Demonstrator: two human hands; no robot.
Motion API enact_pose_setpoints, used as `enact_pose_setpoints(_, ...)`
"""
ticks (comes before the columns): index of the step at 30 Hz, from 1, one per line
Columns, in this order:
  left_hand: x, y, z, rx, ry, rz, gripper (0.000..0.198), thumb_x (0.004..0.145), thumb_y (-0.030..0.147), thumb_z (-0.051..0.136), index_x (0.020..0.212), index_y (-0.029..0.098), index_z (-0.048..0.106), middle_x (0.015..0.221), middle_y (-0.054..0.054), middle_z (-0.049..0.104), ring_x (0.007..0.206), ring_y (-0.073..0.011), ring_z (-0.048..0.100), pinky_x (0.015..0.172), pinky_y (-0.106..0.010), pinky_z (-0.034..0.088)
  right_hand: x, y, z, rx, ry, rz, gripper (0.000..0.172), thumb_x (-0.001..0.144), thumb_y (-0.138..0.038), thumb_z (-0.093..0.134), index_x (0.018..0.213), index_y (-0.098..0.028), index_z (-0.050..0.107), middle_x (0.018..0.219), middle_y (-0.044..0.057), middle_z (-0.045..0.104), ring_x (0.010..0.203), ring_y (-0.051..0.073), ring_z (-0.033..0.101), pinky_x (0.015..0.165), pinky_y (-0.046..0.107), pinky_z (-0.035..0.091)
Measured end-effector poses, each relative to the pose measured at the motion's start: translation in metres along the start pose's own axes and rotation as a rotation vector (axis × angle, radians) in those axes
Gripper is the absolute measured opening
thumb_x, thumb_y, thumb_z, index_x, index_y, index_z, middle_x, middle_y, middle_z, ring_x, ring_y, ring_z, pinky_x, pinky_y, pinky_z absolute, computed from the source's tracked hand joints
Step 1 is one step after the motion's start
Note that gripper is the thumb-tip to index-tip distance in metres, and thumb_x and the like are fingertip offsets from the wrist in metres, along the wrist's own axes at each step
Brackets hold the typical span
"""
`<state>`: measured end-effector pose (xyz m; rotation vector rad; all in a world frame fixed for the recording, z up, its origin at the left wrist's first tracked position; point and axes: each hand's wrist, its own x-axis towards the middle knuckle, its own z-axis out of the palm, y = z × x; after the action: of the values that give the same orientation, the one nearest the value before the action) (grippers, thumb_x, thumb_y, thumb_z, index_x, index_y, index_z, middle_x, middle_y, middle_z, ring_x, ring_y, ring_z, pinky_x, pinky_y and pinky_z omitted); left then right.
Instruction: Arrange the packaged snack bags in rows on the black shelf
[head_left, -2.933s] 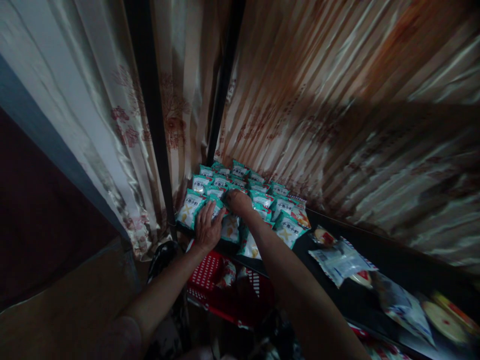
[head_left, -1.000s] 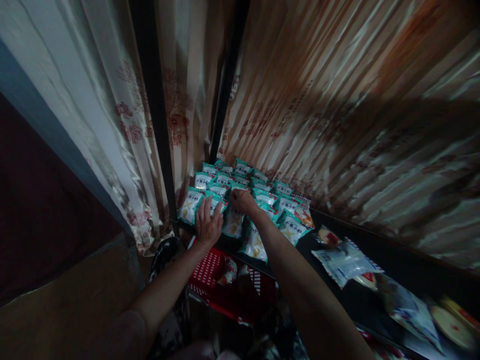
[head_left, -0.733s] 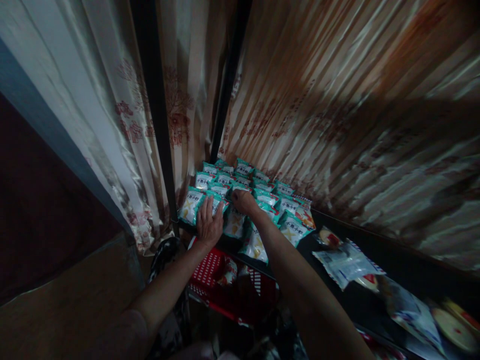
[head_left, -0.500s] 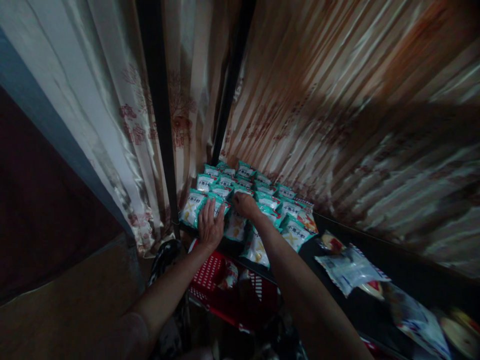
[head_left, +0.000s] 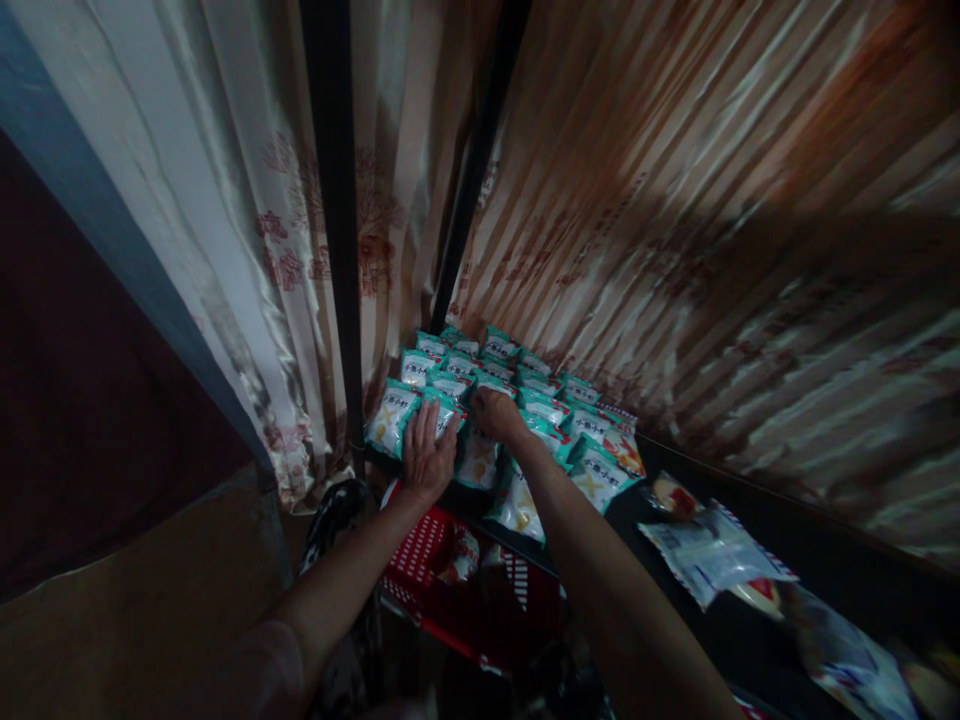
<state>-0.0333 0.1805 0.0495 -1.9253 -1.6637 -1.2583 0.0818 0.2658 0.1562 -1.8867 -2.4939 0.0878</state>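
Note:
Rows of teal-and-white snack bags [head_left: 598, 478] stand close together on a black shelf [head_left: 630, 520]. My left hand [head_left: 429, 455] lies with its fingers stretched over the face of a front-row snack bag [head_left: 444, 415], near the left end. Just right of it, my right hand [head_left: 496, 412] is closed at the top of another snack bag [head_left: 478, 460]. Its fingertips are partly hidden, and the bag's lower front shows below the hand.
Below the shelf sits a red basket [head_left: 427, 548] with a few packets inside. Clear plastic packets [head_left: 712, 550] lie farther right on the shelf. Black posts [head_left: 337, 220] rise at the left corner, with pleated curtains [head_left: 600, 200] behind.
The whole view has shifted slightly, so the scene sits a little farther right. Both hands stay at the same bags, with hardly any movement relative to them.

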Motion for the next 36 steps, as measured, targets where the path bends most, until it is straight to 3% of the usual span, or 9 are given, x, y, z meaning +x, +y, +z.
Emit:
enact_pose_setpoints(7,-0.001,-0.001,0.0,0.004,0.012,0.012,0.044,0.09,0.019,0.05,0.133,0.025,0.048,0.146,-0.013,0.039,0.142,-0.0272,0.022,0.108,-0.048,0.033,-0.016,-0.006,-0.011,0.076,0.101,0.013,0.027,0.093,-0.022,0.038,0.099,-0.017,0.064,0.096,0.009,0.071,0.087,0.017,0.065,0.066,0.023,0.039)
enact_pose_setpoints(11,-0.005,-0.003,0.006,0.001,0.028,0.009,0.044,0.09,0.013,0.047,0.132,0.023,0.048,0.148,-0.012,0.038,0.142,-0.0254,0.022,0.11,-0.047,0.031,-0.04,-0.016,-0.005,0.215,0.323,0.029,0.026,0.092,-0.025,0.04,0.097,-0.018,0.065,0.091,0.008,0.069,0.077,0.017,0.063,0.064,0.025,0.04)
enact_pose_setpoints(15,-0.009,-0.006,0.012,0.022,-0.018,-0.015,0.048,0.093,0.019,0.044,0.14,0.019,0.037,0.148,-0.012,0.037,0.142,-0.0234,0.022,0.111,-0.045,0.03,-0.067,-0.03,0.013,0.337,0.557,0.026,0.029,0.089,-0.023,0.04,0.107,-0.015,0.061,0.095,0.012,0.065,0.077,0.018,0.06,0.067,0.028,0.044)
enact_pose_setpoints(18,-0.009,-0.007,0.013,0.027,-0.019,-0.008,0.048,0.094,0.026,0.042,0.141,0.016,0.035,0.147,-0.014,0.038,0.143,-0.0241,0.02,0.111,-0.045,0.03,-0.087,-0.042,0.034,0.457,0.565,-0.011,0.028,0.09,-0.024,0.038,0.103,-0.016,0.061,0.088,0.01,0.064,0.072,0.018,0.058,0.07,0.031,0.047)
enact_pose_setpoints(23,-0.009,-0.012,0.01,-0.016,-0.041,0.042,0.051,0.092,0.023,0.041,0.142,0.012,0.034,0.147,-0.017,0.036,0.144,-0.0264,0.016,0.111,-0.046,0.03,-0.111,-0.061,0.064,0.714,0.568,-0.03,0.028,0.086,-0.021,0.039,0.104,-0.016,0.061,0.097,0.012,0.066,0.091,0.021,0.061,0.08,0.036,0.05)
enact_pose_setpoints(30,-0.005,-0.018,0.005,-0.081,-0.119,0.024,0.05,0.091,0.018,0.037,0.141,0.015,0.036,0.148,-0.017,0.036,0.143,-0.0284,0.017,0.108,-0.05,0.033,-0.117,-0.065,0.068,0.81,0.548,0.022,0.032,0.08,-0.016,0.039,0.104,-0.018,0.061,0.103,0.011,0.065,0.099,0.021,0.06,0.089,0.037,0.048)
enact_pose_setpoints(36,0.001,-0.019,0.004,-0.203,-0.103,-0.032,0.045,0.092,0.017,0.032,0.136,0.011,0.043,0.145,-0.016,0.04,0.143,-0.0254,0.016,0.11,-0.048,0.034,-0.118,-0.062,0.081,0.868,0.473,0.099,0.038,0.08,-0.016,0.035,0.109,-0.016,0.06,0.11,0.012,0.065,0.104,0.021,0.06,0.094,0.038,0.046)
